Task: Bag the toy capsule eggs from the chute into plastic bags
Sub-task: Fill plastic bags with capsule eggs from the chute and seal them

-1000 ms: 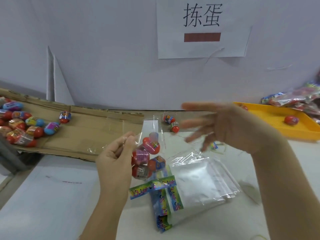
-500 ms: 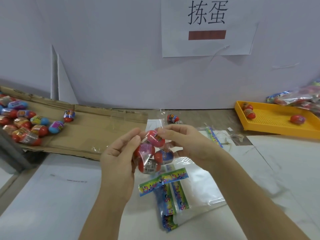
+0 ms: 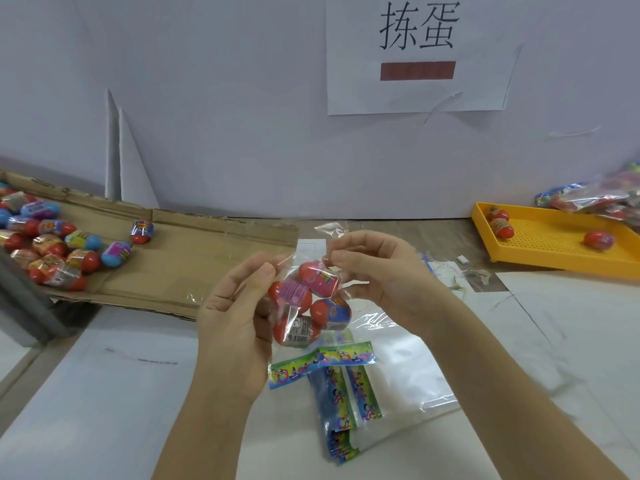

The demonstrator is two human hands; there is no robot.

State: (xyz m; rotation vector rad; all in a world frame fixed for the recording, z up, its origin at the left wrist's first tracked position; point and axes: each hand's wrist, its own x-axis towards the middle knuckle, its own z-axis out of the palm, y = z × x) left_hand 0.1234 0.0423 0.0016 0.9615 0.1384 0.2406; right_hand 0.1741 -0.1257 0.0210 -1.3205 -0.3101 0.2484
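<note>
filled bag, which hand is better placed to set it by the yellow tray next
Right, probably: the right hand pinches the bag at its top and lies toward the yellow tray; the left hand holds the edge nearer the cardboard chute.

Cardboard chute (image 3: 194, 258) and its pile of capsule eggs (image 3: 45, 244) run off the left edge; count not determinable. Yellow tray (image 3: 554, 237) and the filled bags (image 3: 602, 199) behind it are cut by the right edge. Paper sign (image 3: 415, 95): top cropped. Egg label print blurred, unreadable. Fingers of left hand (image 3: 235, 323) cover the left side of the held bag (image 3: 311, 296). Scraps (image 3: 464, 259) on bench (image 3: 104, 393) too small to identify.
</note>
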